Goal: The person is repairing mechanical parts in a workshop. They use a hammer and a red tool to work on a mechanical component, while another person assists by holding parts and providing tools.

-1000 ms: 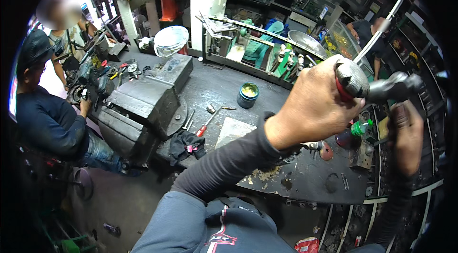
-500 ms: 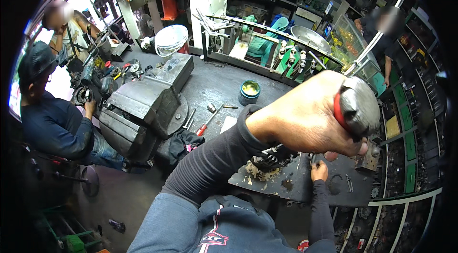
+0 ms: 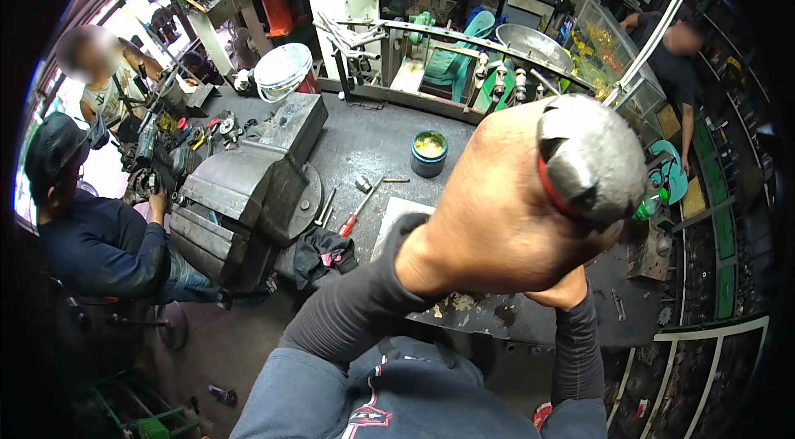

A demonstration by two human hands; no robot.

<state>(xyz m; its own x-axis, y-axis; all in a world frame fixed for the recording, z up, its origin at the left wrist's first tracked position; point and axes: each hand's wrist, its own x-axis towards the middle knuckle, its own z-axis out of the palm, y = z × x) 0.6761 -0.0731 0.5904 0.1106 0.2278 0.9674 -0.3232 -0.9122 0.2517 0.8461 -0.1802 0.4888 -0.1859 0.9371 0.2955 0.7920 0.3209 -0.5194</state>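
Observation:
My left hand point(image 3: 505, 199) is raised close to the camera in a fist. It is wrapped round a handle-like thing point(image 3: 603, 159) with a grey, worn, rounded end and a red edge; the rest of it is hidden. Behind and below, my right hand point(image 3: 570, 290) is over the near bench edge, its fingers covered by my left hand. Beyond my left hand stands an open tub point(image 3: 429, 159) of yellowish grease. A red-handled screwdriver point(image 3: 348, 226) lies left of my left forearm, beside a black rag point(image 3: 321, 255).
A large bench vise point(image 3: 236, 190) stands at the left of the dark workbench point(image 3: 364, 128). A white bucket point(image 3: 281, 70) sits behind it. At far left a person point(image 3: 95, 232) handles a part; another person point(image 3: 675, 66) stands at far right. A metal block point(image 3: 650, 253) lies at the bench's right.
My left hand and the handle have moved closer to the camera and slightly left. They now cover my right hand's fingers. The person at far right has bent toward the teal thing.

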